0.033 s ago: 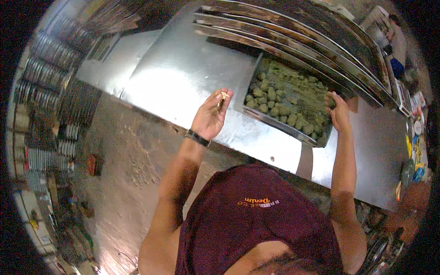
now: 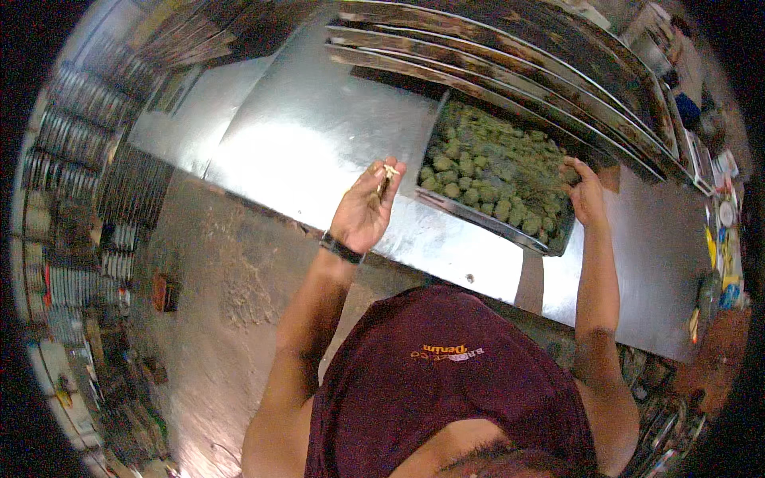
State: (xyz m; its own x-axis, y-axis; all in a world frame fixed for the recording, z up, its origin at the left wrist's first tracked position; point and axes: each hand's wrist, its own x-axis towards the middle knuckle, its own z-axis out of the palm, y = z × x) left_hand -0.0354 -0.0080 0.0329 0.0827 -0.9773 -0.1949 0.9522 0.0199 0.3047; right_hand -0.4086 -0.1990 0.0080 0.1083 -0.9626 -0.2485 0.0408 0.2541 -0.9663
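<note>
On the metal table lies a dark rectangular tray (image 2: 488,224) filled with many small green-brown balls (image 2: 472,191), sharper near its front and smeared toward the back. My right hand (image 2: 588,195) is at the tray's right end, its fingers curled over the rim; the fingertips are partly hidden among the balls. Left of the tray, my left hand (image 2: 366,209) is raised over the table's front edge, palm turned up. Its fingers are pinched together on small pale bits (image 2: 390,171), too small to name. A dark band circles the left wrist.
The shiny metal table (image 2: 311,151) runs across in front of me. Behind the tray stand several long, stained trays (image 2: 494,68). Stacked trays (image 2: 76,171) fill the left side. A person (image 2: 684,68) is at the far right, beyond yellow and blue items (image 2: 729,263).
The view has shifted slightly, and the tray sits a little farther left in it. The balls look less smeared than before. Both hands keep about the same pose.
</note>
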